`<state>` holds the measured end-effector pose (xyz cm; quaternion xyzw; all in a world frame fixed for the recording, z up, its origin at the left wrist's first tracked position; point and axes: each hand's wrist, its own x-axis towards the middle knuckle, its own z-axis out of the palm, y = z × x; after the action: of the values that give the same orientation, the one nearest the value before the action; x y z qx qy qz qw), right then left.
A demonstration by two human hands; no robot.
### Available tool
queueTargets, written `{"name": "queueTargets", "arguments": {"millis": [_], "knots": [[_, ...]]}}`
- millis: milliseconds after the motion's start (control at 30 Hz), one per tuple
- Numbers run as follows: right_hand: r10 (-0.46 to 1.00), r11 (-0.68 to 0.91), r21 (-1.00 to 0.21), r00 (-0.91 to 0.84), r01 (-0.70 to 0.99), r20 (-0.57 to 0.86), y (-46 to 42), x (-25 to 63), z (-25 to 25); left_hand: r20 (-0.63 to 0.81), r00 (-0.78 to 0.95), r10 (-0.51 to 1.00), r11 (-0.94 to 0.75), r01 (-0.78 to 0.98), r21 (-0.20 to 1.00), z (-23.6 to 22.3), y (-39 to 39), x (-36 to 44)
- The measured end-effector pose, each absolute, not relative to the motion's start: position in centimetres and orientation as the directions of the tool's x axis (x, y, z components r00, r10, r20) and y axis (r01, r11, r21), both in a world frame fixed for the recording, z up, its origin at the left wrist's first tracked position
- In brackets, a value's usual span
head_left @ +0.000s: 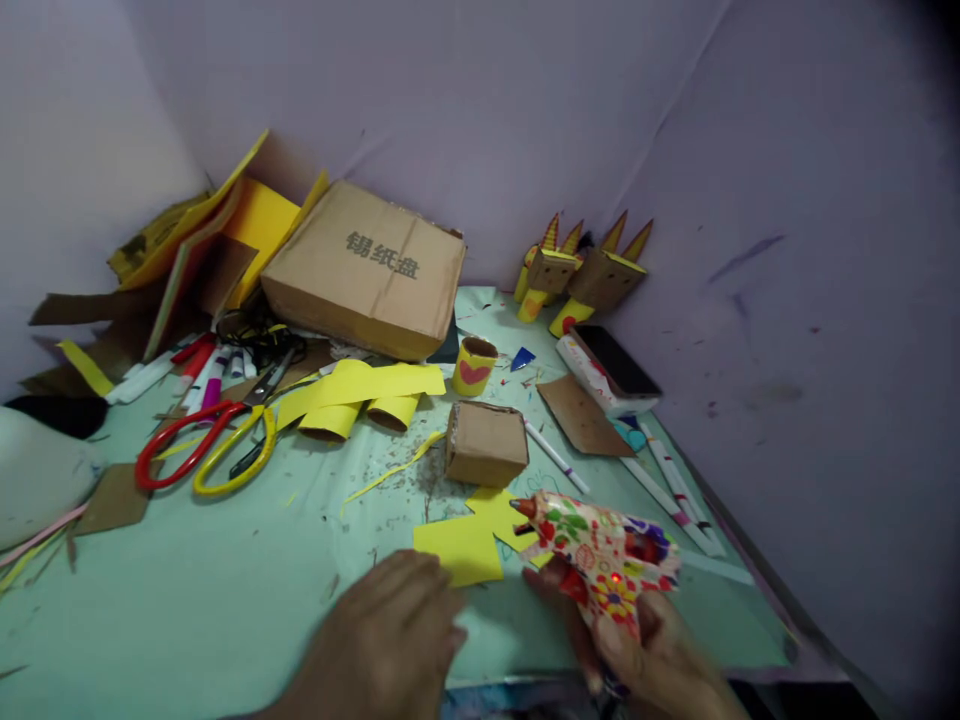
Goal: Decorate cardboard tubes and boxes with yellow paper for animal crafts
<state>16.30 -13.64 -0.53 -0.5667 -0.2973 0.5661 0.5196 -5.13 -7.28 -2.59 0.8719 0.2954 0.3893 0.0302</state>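
Note:
My right hand (652,650) is wrapped around the handle of a floral-patterned glue gun (600,545), whose metal nozzle points left and whose small red light glows. My left hand (390,625) is at the front edge of a yellow paper piece (459,550), back of the hand up. Its fingers are blurred and partly hidden, so I cannot tell whether they touch the paper. Just behind lies a small cardboard box (487,442), with more yellow paper beneath its front. A yellow-wrapped tube with a red heart (474,368) stands behind the box.
Red-and-yellow-handled scissors (225,450), yellow paper rolls (330,425) and several markers (214,380) lie left. A large carton (367,270) and cardboard sheets (195,240) stand behind. Horned cardboard figures (551,270), a phone on a packet (611,360) and more markers (675,480) are right.

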Motion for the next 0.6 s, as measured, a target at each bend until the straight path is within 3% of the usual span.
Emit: {"name": "queueTargets", "arguments": {"millis": [67,167,233,400,600], "knots": [[0.929,-0.258,-0.912,0.179,-0.319,-0.325,-12.8,16.0,-0.6,0.601,0.427,0.676,-0.715,0.581,0.39,-0.2,-5.4,-5.1],[0.935,-0.172,-0.915,0.233,-0.364,-0.268,-11.7,16.0,-0.5,0.304,0.377,0.875,-0.484,0.686,0.543,2.1,-1.3,-4.2],[0.93,-0.133,-0.917,0.272,-0.375,-0.246,-11.2,16.2,-0.7,0.164,0.424,0.891,-0.422,0.638,0.644,2.2,1.2,-3.1],[0.936,-0.116,-0.917,0.267,-0.381,-0.229,-10.0,16.4,-1.6,0.207,0.516,0.831,-0.474,0.463,0.748,0.4,4.1,-1.0],[0.95,-0.038,-0.943,0.281,-0.33,-0.136,-7.1,16.5,-2.0,0.283,0.486,0.827,-0.525,0.488,0.697,-0.6,6.2,0.2]]}}
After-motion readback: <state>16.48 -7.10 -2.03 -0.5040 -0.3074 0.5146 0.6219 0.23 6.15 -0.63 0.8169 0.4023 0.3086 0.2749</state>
